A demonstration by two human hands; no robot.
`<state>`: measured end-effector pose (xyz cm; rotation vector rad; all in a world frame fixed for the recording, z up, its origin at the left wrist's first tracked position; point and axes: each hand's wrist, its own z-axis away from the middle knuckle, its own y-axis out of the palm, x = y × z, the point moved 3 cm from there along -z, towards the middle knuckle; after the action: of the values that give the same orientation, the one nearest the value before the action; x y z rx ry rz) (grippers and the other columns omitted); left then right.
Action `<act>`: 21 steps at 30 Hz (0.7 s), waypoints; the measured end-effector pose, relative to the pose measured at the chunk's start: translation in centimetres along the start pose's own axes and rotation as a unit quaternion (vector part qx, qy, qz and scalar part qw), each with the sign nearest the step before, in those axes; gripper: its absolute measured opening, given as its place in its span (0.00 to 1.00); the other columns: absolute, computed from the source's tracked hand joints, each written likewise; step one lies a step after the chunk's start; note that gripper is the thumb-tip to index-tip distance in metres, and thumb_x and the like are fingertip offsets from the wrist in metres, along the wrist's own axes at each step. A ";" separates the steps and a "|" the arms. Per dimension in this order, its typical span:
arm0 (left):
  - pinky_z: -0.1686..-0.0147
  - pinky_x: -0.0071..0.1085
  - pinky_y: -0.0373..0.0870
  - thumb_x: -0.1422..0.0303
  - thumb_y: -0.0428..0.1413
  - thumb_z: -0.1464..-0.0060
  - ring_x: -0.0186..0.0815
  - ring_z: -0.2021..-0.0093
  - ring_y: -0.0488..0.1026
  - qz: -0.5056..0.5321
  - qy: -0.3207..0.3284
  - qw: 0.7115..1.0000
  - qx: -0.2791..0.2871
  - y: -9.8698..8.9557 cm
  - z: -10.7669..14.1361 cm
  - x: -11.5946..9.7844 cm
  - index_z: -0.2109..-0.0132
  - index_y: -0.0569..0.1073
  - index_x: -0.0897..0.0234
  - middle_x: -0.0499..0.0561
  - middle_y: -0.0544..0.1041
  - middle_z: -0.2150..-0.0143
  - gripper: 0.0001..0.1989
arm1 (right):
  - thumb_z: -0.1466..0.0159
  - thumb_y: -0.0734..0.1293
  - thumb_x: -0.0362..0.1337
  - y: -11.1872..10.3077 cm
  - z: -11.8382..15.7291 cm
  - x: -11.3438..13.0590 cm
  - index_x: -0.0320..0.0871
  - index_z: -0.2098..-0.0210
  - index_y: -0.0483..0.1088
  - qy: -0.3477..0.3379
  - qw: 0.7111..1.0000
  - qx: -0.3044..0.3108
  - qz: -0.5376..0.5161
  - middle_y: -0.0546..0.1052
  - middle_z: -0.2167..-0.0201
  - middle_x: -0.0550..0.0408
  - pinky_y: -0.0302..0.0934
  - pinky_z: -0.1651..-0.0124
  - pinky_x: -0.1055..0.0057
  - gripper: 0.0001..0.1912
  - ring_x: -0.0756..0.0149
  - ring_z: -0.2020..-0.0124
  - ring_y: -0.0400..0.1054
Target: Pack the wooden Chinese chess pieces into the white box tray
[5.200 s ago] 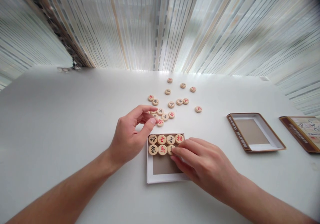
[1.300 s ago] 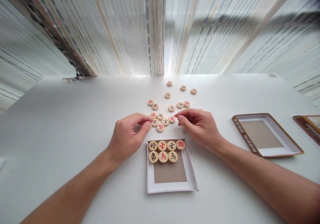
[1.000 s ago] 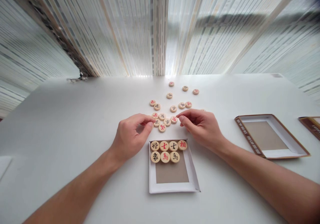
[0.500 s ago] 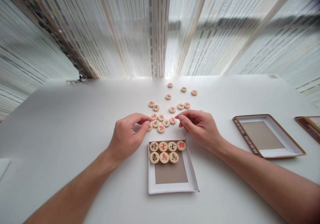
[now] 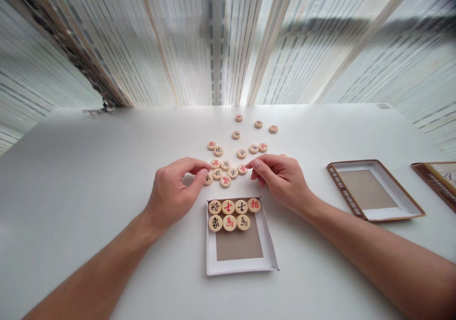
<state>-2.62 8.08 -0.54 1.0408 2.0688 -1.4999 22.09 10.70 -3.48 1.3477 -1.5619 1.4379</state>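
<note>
Several round wooden pieces with red or black characters lie in a loose cluster on the white table. My left hand [image 5: 178, 187] is at the cluster's left side, thumb and index finger apart beside a black-marked piece [image 5: 208, 179]. On the right, my right hand [image 5: 281, 177] has its index fingertip at a red-marked piece [image 5: 242, 169], its thumb a little apart and the other fingers curled. Nearer to me is a shallow white box [image 5: 269, 244] with two rows of pieces at its far end, among them a red-marked piece [image 5: 229, 223].
An open brown-edged box lid [image 5: 402, 191] lies to the right, with another brown box [image 5: 438, 182] beyond it at the frame's edge. More pieces, one of them black-marked [image 5: 258, 124], are scattered toward the back. Striped curtains [image 5: 192, 39] hang behind the table [image 5: 89, 168].
The whole view has shifted slightly, so things appear a little further left. My right index fingertip has come onto the red-marked piece. The pieces in the box are the same.
</note>
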 end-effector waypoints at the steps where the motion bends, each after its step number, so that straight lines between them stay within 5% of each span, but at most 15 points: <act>1: 0.62 0.31 0.80 0.68 0.59 0.35 0.40 0.59 0.85 -0.001 -0.002 1.000 0.001 0.0 0.0 0.0 0.58 0.85 0.64 0.52 0.89 0.59 0.09 | 0.28 0.67 0.44 0.0 0.0 0.0 0.41 0.68 0.81 0.000 1.000 0.000 0.000 0.78 0.77 0.54 0.57 0.75 0.70 0.17 0.68 0.78 0.66; 21: 0.56 0.33 0.80 0.66 0.58 0.35 0.43 0.56 0.85 -0.018 -0.007 1.000 0.002 -0.3 -0.2 -0.3 0.59 0.84 0.60 0.51 0.89 0.58 0.09 | 0.26 0.65 0.56 -0.3 0.2 -0.3 0.43 0.72 0.77 0.008 1.000 -0.009 -0.007 0.78 0.75 0.52 0.61 0.73 0.69 0.28 0.66 0.77 0.66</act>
<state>-2.66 8.11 -0.09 0.9957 2.0873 -1.5247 22.47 10.66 -3.71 1.3305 -1.5500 1.4194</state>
